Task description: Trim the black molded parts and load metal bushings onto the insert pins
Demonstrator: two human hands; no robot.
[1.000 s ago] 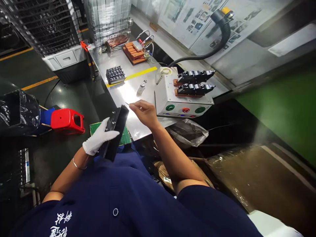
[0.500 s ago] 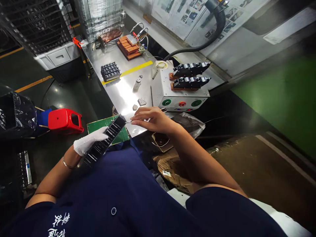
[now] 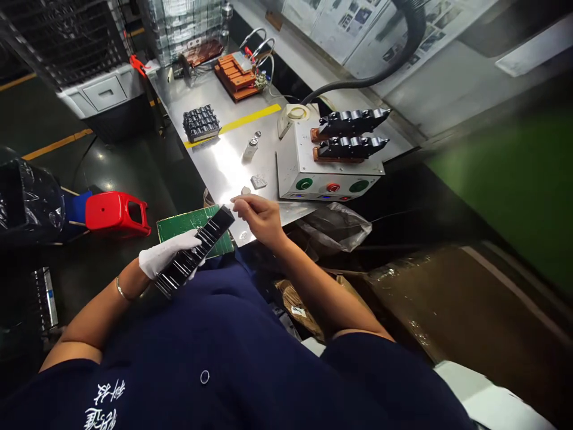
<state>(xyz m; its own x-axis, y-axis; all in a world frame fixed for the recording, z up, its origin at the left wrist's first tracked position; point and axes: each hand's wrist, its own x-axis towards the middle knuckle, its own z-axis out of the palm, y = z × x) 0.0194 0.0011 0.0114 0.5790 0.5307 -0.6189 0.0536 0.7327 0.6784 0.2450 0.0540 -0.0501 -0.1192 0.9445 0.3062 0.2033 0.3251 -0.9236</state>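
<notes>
A long, narrow black part (image 3: pixel 217 223) is gripped by the left hand (image 3: pixel 172 254), which is covered by a white glove. The part is held at a slant in front of the chest, above a green board (image 3: pixel 176 225), with its far end near the corner of the metal counter (image 3: pixel 217 156). Its dark surface is crossed by thin, glinting lines set side by side, and a comb-like edge is shown at the lower end. The bare right hand (image 3: pixel 259 219) is held just beside the far end, its fingertips pinched together; whether anything is held between them cannot be told. On the dark blue shirt (image 3: pixel 224 340), white Chinese characters are set at a tilt; 科 and 技 can be made out, while the row below is cut off. Green and red buttons (image 3: pixel 333 187) are fitted to a white box (image 3: pixel 290 161), above small lit displays that cannot be read. Printed sheets (image 3: pixel 360 15) are fixed to the wall, and a white label (image 3: pixel 298 311) is stuck on brown wrapping (image 3: pixel 308 325); their print is too small.
</notes>
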